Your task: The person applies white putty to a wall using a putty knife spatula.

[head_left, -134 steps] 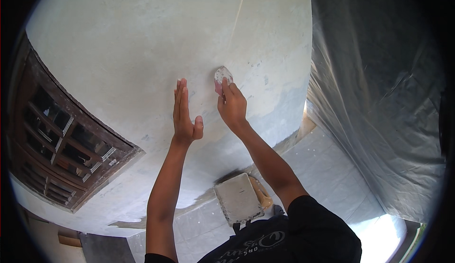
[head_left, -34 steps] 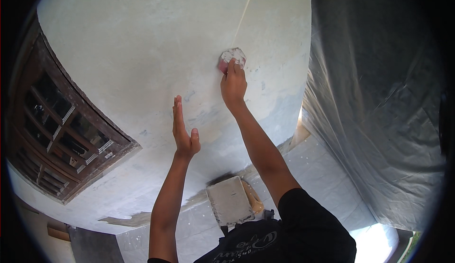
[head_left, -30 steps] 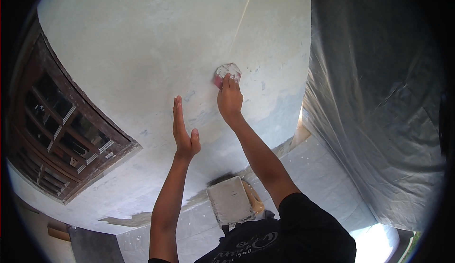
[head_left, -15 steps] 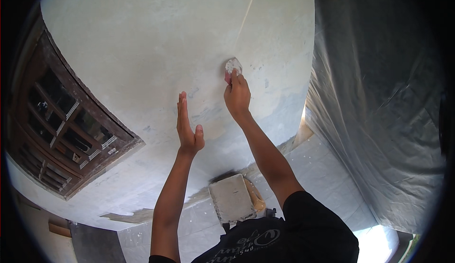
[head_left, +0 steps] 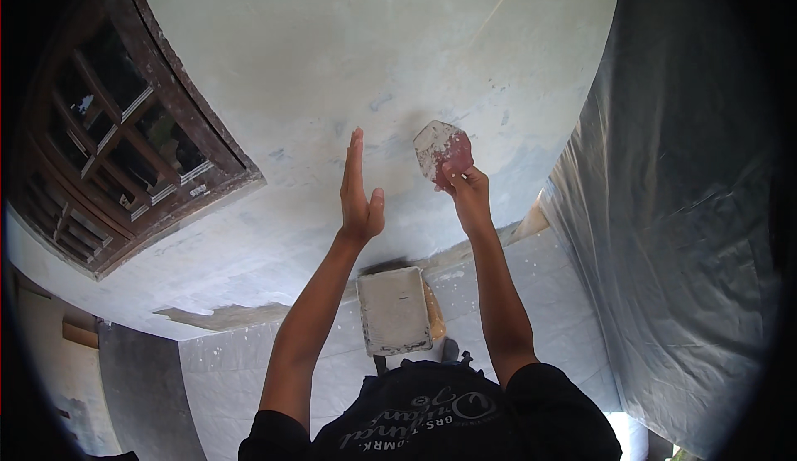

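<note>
In my right hand (head_left: 469,204) is a reddish, flat putty scraper (head_left: 458,151), its face caked with whitish filler. Thumb and fingers pinch its lower edge, and its broad side shows in front of the pale wall (head_left: 315,54). Whether the blade touches the wall I cannot tell. My left hand (head_left: 359,204) is held up flat to the left of it, fingers straight and together, thumb apart, nothing in it. It is near the wall; contact cannot be made out. Below and between my forearms sits a rectangular container (head_left: 395,310) with grey-white filler.
A dark wooden window frame (head_left: 133,137) with glass panes is set in the wall at left. Plastic sheeting (head_left: 681,237) hangs along the right side. A grey, spotted ground sheet (head_left: 241,378) covers the floor. A bare strip (head_left: 220,317) shows at the wall's foot.
The scraper has come lower on the wall and turned, so its broad, filler-smeared face shows. My left hand stays raised and flat. The whole view has shifted, bringing the container more fully into sight.
</note>
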### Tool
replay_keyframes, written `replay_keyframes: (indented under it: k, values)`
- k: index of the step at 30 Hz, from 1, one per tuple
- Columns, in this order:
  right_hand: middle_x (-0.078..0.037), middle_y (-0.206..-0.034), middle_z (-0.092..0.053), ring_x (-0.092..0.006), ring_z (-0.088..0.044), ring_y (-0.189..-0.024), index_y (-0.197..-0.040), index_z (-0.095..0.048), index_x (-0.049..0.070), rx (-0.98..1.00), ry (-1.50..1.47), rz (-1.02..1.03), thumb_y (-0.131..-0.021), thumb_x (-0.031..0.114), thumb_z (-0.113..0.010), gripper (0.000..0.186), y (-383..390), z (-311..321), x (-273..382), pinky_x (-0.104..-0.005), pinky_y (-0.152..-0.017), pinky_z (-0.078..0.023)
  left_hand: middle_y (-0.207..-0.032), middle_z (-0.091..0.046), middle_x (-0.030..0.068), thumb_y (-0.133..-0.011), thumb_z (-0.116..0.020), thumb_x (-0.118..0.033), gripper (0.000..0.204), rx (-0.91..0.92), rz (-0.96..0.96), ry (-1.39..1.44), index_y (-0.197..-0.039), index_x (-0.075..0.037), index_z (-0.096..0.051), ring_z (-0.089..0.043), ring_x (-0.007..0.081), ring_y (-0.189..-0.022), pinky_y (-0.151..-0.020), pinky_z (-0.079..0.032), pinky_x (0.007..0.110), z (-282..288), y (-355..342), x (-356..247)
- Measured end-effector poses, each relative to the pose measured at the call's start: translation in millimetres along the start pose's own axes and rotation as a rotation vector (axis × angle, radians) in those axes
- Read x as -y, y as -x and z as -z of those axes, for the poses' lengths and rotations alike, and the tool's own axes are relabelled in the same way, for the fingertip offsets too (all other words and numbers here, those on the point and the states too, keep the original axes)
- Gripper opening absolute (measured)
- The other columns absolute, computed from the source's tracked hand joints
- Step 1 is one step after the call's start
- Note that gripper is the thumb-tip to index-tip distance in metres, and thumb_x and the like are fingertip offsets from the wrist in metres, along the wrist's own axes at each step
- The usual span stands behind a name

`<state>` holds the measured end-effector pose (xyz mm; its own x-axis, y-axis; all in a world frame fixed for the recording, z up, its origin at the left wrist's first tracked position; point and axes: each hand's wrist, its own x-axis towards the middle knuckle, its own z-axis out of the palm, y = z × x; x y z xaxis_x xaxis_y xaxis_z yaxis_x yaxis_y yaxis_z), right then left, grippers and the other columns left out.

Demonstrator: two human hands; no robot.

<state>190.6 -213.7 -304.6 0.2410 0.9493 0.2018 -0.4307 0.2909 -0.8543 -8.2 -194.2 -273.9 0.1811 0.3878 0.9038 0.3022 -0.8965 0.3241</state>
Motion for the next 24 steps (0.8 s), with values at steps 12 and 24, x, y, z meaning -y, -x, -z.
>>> replay_keyframes:
  k: [12,24]
  values:
    - [-0.008,-0.097,-0.070,-0.0150,-0.067,-0.085,-0.106,-0.069,-0.002,-0.078,0.107,-0.108,-0.095,0.014,-0.067,0.019,95,-37,-50,-0.0312,-0.072,-0.056,-0.155,-0.033,0.0297,-0.090,-0.040,-0.026,0.072,0.023,0.168,0.091,-0.151,0.011,-0.026,-0.032,0.0401,-0.146,-0.121,-0.023,0.048,75,89,-11]
    - [-0.008,-0.099,-0.071,-0.0126,-0.066,-0.086,-0.113,-0.067,-0.002,-0.179,0.289,-0.327,-0.097,0.013,-0.065,0.022,183,-20,-165,-0.0292,-0.076,-0.054,-0.155,-0.035,0.0277,-0.094,-0.036,-0.030,0.069,0.123,0.454,0.103,-0.152,0.007,-0.027,-0.033,0.0393,-0.145,-0.120,-0.025,0.048,113,238,8]
